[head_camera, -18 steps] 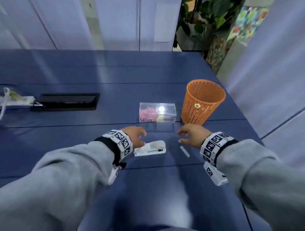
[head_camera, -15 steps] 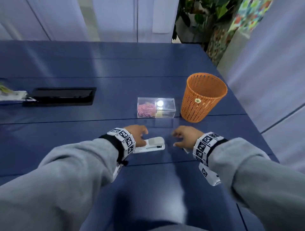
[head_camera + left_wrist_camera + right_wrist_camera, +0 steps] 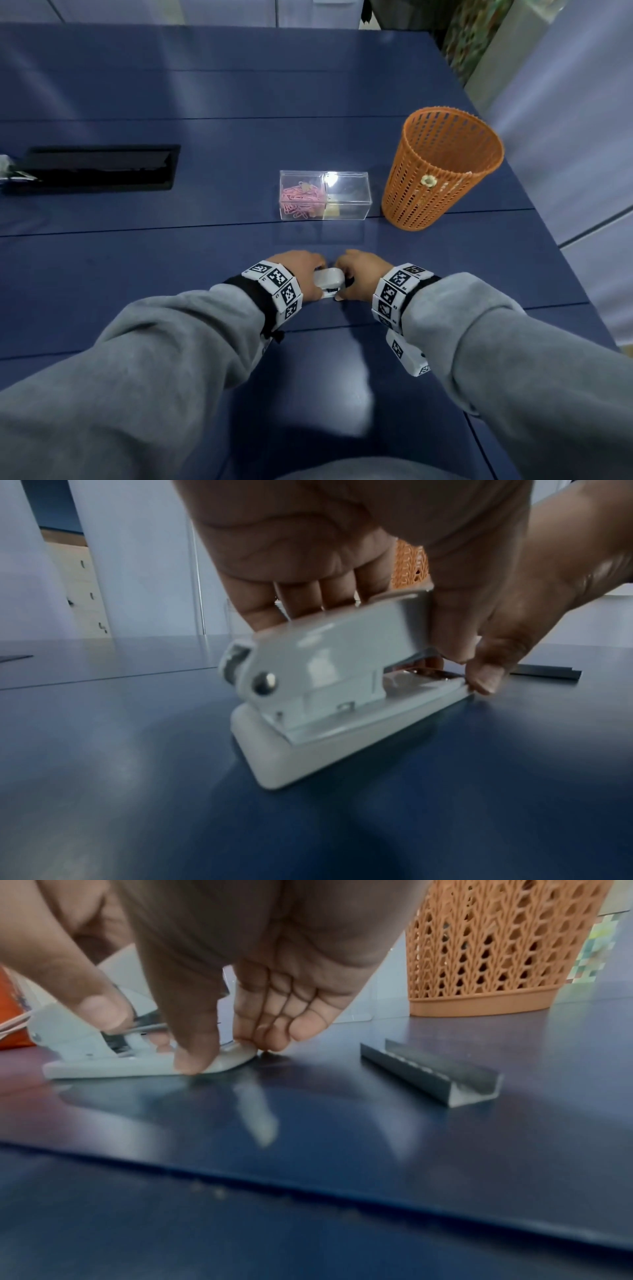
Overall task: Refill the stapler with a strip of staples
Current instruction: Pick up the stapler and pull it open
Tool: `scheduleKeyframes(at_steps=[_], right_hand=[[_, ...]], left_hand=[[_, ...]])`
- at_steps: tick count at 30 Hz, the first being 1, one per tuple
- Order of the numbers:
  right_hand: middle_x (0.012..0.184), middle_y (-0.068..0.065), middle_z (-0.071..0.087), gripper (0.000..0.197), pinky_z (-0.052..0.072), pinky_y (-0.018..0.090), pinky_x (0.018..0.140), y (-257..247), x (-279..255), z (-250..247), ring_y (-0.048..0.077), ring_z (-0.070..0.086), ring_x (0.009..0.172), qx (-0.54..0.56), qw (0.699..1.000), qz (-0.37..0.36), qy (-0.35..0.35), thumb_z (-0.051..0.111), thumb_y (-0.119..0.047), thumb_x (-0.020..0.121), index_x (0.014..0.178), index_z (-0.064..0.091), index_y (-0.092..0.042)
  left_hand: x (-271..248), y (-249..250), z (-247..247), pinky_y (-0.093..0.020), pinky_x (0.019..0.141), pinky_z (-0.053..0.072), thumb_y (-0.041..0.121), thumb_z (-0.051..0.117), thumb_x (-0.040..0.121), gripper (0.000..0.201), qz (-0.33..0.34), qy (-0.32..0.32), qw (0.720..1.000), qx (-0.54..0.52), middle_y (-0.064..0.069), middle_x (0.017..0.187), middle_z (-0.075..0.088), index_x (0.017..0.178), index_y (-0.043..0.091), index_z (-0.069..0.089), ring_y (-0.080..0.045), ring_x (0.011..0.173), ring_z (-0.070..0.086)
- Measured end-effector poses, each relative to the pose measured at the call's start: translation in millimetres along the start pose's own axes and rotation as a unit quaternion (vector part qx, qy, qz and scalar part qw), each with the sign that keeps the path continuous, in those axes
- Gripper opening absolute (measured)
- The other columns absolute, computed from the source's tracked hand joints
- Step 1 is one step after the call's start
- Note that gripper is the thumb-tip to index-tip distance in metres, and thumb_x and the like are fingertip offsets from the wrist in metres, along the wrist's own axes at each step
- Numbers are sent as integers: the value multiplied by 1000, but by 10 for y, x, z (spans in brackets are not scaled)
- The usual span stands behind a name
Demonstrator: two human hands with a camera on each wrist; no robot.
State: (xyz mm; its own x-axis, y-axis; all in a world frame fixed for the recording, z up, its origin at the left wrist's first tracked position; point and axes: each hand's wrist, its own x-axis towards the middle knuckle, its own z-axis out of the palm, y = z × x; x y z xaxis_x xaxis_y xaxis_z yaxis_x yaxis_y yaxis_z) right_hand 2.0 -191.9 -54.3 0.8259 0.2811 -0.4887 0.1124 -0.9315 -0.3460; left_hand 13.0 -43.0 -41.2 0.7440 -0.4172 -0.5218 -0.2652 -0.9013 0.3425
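Note:
A small white stapler point(image 3: 329, 281) sits on the blue table point(image 3: 171, 267) between my two hands. My left hand point(image 3: 303, 270) grips its top arm point(image 3: 342, 642) from above, fingers behind and thumb on the near side; the arm is tilted up from the base. My right hand point(image 3: 236, 1053) pinches the front end of the stapler base point(image 3: 137, 1066) between thumb and fingers. A grey strip of staples point(image 3: 435, 1072) lies loose on the table just right of the right hand; it is hidden in the head view.
A clear two-part box point(image 3: 323, 195) with pink paper clips stands beyond the hands. To its right is an orange mesh basket point(image 3: 442, 168). A black cable slot point(image 3: 99, 168) is set into the table at the far left. The table's right edge runs near the basket.
My right hand has moved left from the staple strip onto the stapler's front end. My left hand has closed over the stapler's top. The head camera has tilted down.

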Motion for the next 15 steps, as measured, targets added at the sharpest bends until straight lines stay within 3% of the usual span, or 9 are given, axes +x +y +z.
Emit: scheduleKeyframes(at_steps=[5,8,12,15], right_hand=[[90,2,45,36,45,35,77,8,21,14,20,47,80,11,1000,-2,2,77,-24,69,97,60,-8],[91,0,45,37,41,30,73,2,24,15,19,48,81,18,1000,0,11,78,-24,69,98,61,-9],[94,-2,46,40,47,32,81,5,5,20,20,52,86,25,1000,1,14,78,-23,70,104,61,-10],[94,-1,47,39,49,34,84,2,-3,20,18,50,85,32,999,7,15,77,-23,71,104,62,-10]], left_hand=[[-77,3,-90,-33,72,49,25,64,72,31,9,37,999,-22,-3,102,66,102,21,57,-23,82,56],[-221,-44,-210,-36,78,53,22,65,72,27,11,68,996,-55,-1,93,63,97,21,57,-25,84,58],[-456,-222,-335,-36,70,52,19,67,67,24,2,118,987,-106,7,72,56,76,30,48,-22,72,56],[-625,-373,-380,-36,68,53,18,66,66,22,-3,149,981,-126,7,71,59,76,28,51,-22,72,59]])
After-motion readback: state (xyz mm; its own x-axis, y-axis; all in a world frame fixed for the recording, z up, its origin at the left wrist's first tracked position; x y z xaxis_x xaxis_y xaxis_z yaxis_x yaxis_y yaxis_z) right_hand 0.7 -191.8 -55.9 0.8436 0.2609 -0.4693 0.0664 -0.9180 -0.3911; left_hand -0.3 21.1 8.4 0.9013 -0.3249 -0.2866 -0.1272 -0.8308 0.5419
